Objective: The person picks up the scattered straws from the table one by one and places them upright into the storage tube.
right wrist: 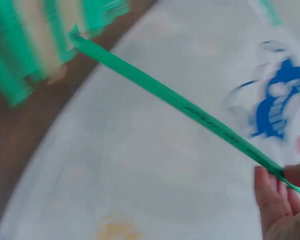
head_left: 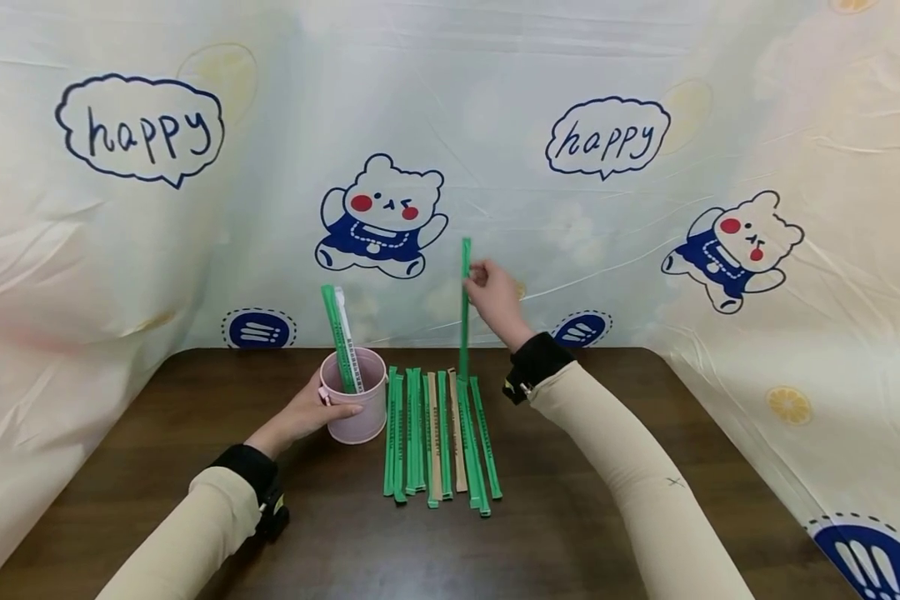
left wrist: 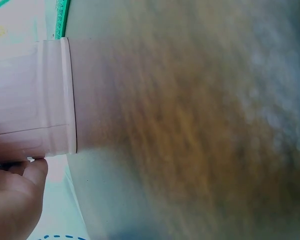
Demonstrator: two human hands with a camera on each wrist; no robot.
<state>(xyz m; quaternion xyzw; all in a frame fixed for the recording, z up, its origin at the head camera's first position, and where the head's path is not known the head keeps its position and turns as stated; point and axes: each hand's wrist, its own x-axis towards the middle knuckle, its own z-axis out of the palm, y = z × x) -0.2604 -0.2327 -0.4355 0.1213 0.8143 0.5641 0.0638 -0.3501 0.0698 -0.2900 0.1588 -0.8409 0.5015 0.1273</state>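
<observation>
A pink bucket (head_left: 357, 417) stands on the table, a green stick packet (head_left: 337, 337) and a white one (head_left: 347, 337) leaning inside it. My left hand (head_left: 303, 417) grips the bucket's side, thumb across its front; in the left wrist view the fingers touch the bucket (left wrist: 30, 100) near its base. Raised above the table's back part, my right hand (head_left: 497, 300) pinches a green packet (head_left: 465, 317) near its top. That packet hangs upright, its lower end by the row of packets. The right wrist view shows the same packet (right wrist: 165, 95) between thumb and fingers.
Several green packets (head_left: 415, 433) and a couple of brown ones (head_left: 458, 442) lie side by side right of the bucket, some touching or overlapping. Behind the brown wooden table (head_left: 585, 517) hangs a pale curtain (head_left: 495, 50) with printed bears.
</observation>
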